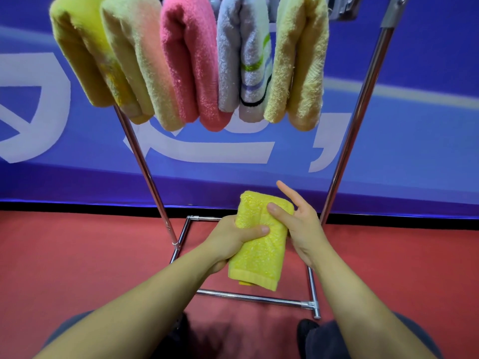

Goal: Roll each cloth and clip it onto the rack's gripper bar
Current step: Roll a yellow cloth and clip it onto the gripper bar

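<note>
A: hands?
B: left hand [233, 239] grips the yellow cloth [259, 239], thumb curled across it; right hand [300, 224] thumb on it, fingers [285, 189] straight.
A: where?
B: low, over the rack [357, 120] base; five rolled cloths [189, 60] hang above.

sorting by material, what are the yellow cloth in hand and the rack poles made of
Yellow cloth: looks like terry cotton or microfibre, from its fuzzy looped pile and flat hemmed edge. Rack poles: likely chromed or polished steel tube, shiny with bright reflections.
</note>
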A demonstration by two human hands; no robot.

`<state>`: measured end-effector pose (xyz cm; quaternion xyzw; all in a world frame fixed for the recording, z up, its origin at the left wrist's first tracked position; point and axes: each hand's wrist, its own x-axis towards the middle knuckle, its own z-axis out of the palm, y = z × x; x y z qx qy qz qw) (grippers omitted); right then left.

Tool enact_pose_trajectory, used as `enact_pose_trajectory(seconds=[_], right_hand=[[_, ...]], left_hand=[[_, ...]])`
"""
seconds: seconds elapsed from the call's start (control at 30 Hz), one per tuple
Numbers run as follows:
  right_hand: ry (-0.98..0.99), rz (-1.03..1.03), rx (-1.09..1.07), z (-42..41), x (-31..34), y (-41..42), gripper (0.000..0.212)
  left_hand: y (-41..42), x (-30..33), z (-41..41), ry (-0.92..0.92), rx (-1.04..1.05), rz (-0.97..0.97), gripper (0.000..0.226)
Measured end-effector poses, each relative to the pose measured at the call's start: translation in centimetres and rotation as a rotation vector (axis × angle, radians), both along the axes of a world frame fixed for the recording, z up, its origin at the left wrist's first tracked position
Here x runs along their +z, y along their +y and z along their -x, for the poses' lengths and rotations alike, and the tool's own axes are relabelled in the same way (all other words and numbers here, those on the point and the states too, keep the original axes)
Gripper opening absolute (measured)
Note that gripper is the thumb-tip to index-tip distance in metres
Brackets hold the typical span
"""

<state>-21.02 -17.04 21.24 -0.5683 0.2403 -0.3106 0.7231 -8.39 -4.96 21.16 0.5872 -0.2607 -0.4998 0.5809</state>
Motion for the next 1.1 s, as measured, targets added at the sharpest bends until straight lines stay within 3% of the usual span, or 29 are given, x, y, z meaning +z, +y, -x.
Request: enact_pose_trajectory(seconds=[0.13, 0.23, 0.3, 0.37, 0.57, 0.7, 0.97, 1.1], right_hand=[[0.264, 0.252, -0.108, -0.2, -1.3, -0.6, 0.066], [0.32, 0.426, 0.077, -0.5, -1.5, -0.1, 0.065], [0.303, 0.409, 0.241, -0.6, -1.0, 0.5, 0.043], [0.281, 0.385, 0.268, -0.6, -0.6, 0.7, 0.018], [0.252, 0.352, 0.173, -0.4, -0.3, 1.1, 0.005], [0.241, 0.335, 0.11, 0.0, -0.2, 0.5, 0.005], [0.185, 0.297, -0.016, -0.4, -1.2, -0.1, 0.009], [0.186, 0.28, -0.147, -0.4, -2.1, -0.8, 0.034]], left_hand=[[1.0, 0.1, -2.4, -0.172, -0.012, -0.077, 0.028], [1.8, 0.3, -3.3, -0.304, -0.197, -0.151, 0.03], [2.0, 0.5, -3.1, -0.319, -0.33, -0.164, 0.032], [2.2, 0.6, -2.8, -0.313, -0.374, -0.169, 0.03], [3.5, 0.7, -2.3, -0.331, -0.442, -0.156, 0.051], [3.0, 1.4, -2.0, -0.46, -0.521, -0.138, 0.063], [0.8, 1.5, -2.4, -0.578, -0.449, -0.131, 0.056], [-0.1, 0.4, -2.9, -0.658, -0.387, -0.173, 0.051]])
